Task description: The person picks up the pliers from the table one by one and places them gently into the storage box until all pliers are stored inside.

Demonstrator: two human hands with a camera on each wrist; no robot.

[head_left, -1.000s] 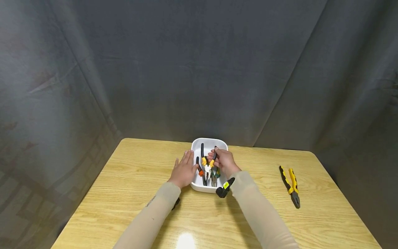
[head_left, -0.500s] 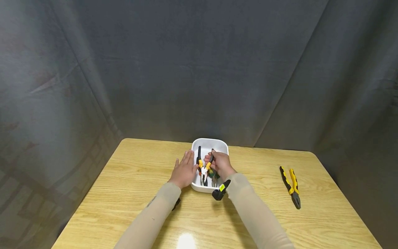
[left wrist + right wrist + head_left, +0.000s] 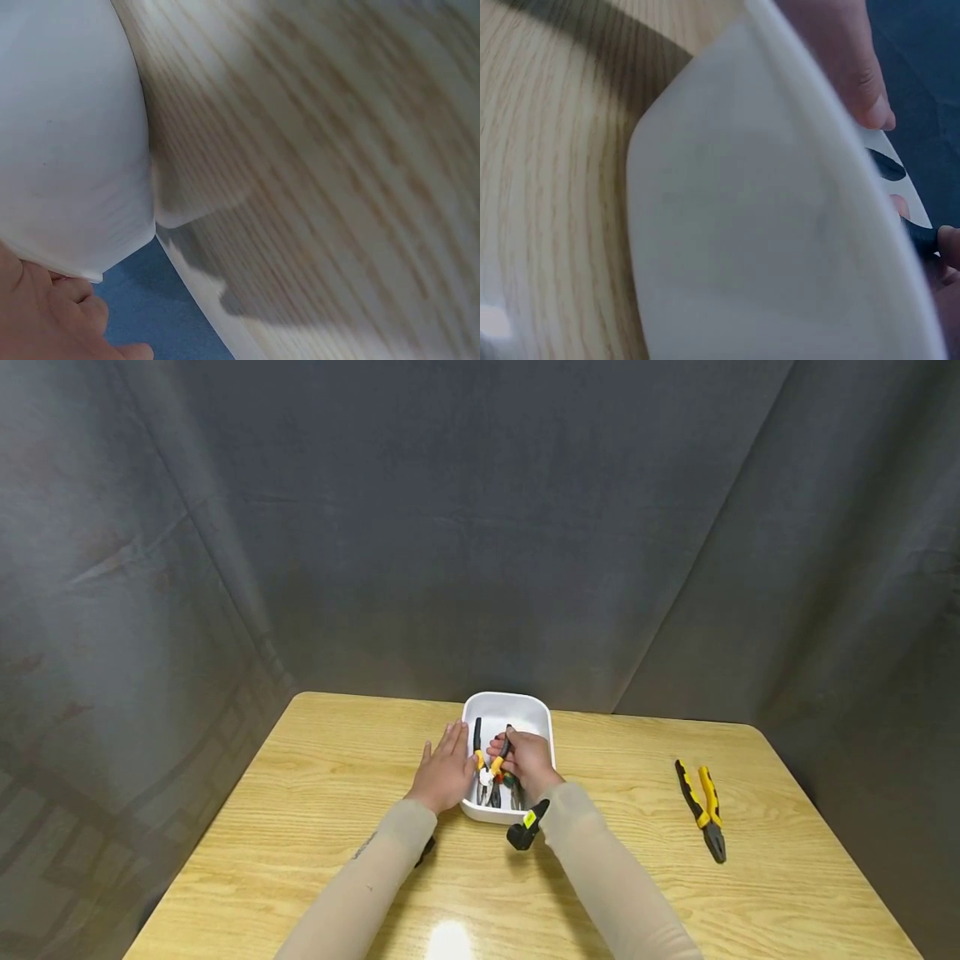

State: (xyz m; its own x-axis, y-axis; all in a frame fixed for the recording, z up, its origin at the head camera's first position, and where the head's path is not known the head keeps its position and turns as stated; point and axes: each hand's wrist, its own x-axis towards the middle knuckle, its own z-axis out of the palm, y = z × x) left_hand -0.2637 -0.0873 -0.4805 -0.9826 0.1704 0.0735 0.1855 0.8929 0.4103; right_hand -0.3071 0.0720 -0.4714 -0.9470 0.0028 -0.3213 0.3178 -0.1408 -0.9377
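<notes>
A white plastic bin (image 3: 507, 697) stands on the table with several pliers in it. My right hand (image 3: 531, 760) reaches into it and pinches one black-and-yellow handle of a pair of pliers (image 3: 485, 777), whose handles are spread and whose bright metal head points toward me. In the right wrist view the black handle (image 3: 922, 238) shows between thumb and finger, behind the bin's wall. My left hand (image 3: 442, 774) lies with straight fingers along the bin's left rim. Green-handled pliers (image 3: 513, 785) lie under the right hand, partly hidden by it.
To the right, another pair of pliers (image 3: 701, 810) with yellow-and-black handles lies on the wooden table (image 3: 337, 752). A grey curtain (image 3: 450, 527) rises behind the table's back edge and along both sides.
My right hand has moved the black-and-yellow pliers left and toward me, lower into the bin beside its left wall. The left hand has stayed at the rim.
</notes>
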